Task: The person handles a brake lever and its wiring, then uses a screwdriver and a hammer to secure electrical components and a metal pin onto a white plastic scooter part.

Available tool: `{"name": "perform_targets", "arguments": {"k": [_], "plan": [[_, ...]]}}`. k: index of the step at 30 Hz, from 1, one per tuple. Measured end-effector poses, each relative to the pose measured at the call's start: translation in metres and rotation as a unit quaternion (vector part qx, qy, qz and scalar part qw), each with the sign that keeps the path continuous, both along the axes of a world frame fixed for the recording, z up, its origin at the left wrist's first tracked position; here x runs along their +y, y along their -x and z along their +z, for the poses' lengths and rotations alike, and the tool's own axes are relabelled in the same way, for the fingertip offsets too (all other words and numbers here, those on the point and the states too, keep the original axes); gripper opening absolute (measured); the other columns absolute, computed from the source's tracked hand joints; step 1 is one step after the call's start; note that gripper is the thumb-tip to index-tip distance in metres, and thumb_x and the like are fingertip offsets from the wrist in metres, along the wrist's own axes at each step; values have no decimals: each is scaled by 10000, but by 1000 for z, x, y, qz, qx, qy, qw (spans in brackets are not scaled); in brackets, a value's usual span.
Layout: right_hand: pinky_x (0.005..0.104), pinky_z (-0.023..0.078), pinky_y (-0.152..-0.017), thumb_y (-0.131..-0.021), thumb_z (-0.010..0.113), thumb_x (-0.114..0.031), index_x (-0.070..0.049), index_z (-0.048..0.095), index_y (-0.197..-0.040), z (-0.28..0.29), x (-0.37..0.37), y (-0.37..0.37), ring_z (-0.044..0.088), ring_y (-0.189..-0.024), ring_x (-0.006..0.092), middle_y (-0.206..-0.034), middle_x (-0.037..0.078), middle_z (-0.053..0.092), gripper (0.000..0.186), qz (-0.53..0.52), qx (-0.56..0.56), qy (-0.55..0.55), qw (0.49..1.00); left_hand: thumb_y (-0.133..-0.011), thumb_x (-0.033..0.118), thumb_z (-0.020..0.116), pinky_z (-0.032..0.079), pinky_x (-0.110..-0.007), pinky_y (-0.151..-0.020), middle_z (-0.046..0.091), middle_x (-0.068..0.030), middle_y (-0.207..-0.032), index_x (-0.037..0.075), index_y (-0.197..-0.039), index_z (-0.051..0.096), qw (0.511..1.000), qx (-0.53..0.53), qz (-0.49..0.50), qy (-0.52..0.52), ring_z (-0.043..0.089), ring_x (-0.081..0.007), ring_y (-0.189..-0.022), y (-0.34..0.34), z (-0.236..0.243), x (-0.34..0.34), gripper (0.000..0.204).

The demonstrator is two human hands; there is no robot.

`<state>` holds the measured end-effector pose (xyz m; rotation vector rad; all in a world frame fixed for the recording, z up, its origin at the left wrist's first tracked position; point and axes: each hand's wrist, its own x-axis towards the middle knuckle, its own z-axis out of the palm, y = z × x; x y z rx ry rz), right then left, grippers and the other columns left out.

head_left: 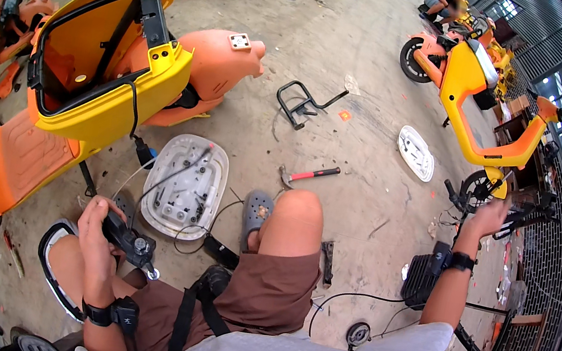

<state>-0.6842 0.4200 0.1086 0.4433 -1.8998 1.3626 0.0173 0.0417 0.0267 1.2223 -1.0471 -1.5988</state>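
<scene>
My left hand [98, 223] is closed around a black ratchet-like power tool [136, 244], which has a round head and a silver tip pointing down beside my thigh. Just beyond it lies a white oval tray [183, 189] with screws and small parts in it. My right hand [488, 219] reaches far out to the right, its fingers stretched and nothing visible in them. Black handlebar parts [527, 217] are right beside it. A yellow and orange scooter body [107, 102] stands at my left, its front compartment uncovered.
A hammer [309, 174] with a red and black handle lies ahead on the floor, below a bent black metal frame [300, 108]. Farther right are another white tray [416, 153] and a yellow scooter [468, 103]. Someone crouches at the back [439, 5]. Cables [350, 293] cross the floor.
</scene>
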Motion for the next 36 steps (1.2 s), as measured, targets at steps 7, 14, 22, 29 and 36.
{"name": "perform_targets", "arguments": {"k": [7, 14, 22, 29, 36], "plan": [[266, 359, -414, -973, 512, -129, -50, 622, -1347, -31, -188, -107, 443, -451, 88, -718, 41, 664, 398, 205, -334, -151, 908, -1013, 303, 468, 283, -192, -380, 557, -12, -707, 66, -832, 559, 997, -45, -48, 27, 432, -38, -473, 6, 5, 4, 312], [247, 259, -398, -952, 438, -115, -17, 596, -1261, -88, -185, -129, 326, -457, 74, -788, 52, 576, 360, 255, -536, -122, 795, -1028, 281, 476, 358, -212, -485, 554, -5, -677, 45, -777, 567, 995, -64, -21, 73, 464, -56, -532, -2, 4, 0, 356], [258, 273, -420, -954, 433, -108, -27, 601, -1167, -155, -153, -132, 322, -481, 76, -726, 5, 500, 283, 216, -636, -97, 734, -1046, 285, 524, 403, -219, -549, 574, -10, -683, 39, -791, 574, 985, -88, 27, 148, 504, -63, -586, -9, -23, -5, 358], [247, 289, -460, -1009, 417, -146, -56, 577, -1199, -185, -134, -139, 323, -526, 94, -752, -5, 491, 265, 201, -662, 34, 721, -1011, 264, 621, 355, -208, -619, 534, 37, -739, 40, -794, 569, 985, -69, 26, 158, 441, -37, -689, -7, -26, -3, 315], [278, 320, -486, -999, 422, -124, -75, 597, -1143, -198, -118, -120, 347, -539, 122, -763, 10, 504, 231, 219, -637, 259, 692, -1037, 319, 554, 345, -190, -474, 546, 12, -753, 69, -866, 546, 992, -58, 30, 111, 509, -52, -599, -3, -18, -3, 303]]}}
